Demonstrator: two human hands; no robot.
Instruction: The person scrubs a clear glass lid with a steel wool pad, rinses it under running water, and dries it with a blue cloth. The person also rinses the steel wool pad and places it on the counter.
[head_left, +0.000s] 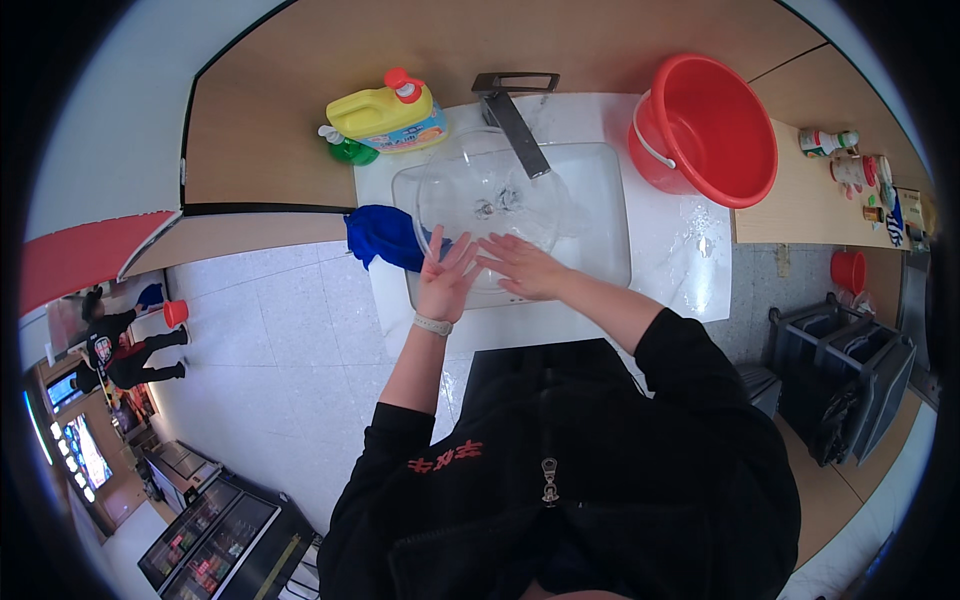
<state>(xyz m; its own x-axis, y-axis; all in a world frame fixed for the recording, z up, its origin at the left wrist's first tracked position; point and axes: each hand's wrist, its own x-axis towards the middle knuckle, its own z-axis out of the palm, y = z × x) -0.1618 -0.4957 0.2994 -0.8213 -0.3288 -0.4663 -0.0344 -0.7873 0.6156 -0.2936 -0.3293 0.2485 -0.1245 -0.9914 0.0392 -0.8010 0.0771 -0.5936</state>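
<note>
A large clear bowl is in the white sink, beneath the dark faucet. Over the bowl's near side, my left hand has its fingers spread and holds nothing. Close beside it, my right hand reaches in from the right, palm down, its fingers apart and nothing in them. Whether either hand touches the bowl I cannot tell. A blue cloth hangs over the counter's left edge, partly seen through the bowl.
Left of the faucet stand a yellow detergent jug and a green pump bottle. A red bucket sits on the right counter. Gray bins stand lower right. Another person stands far left.
</note>
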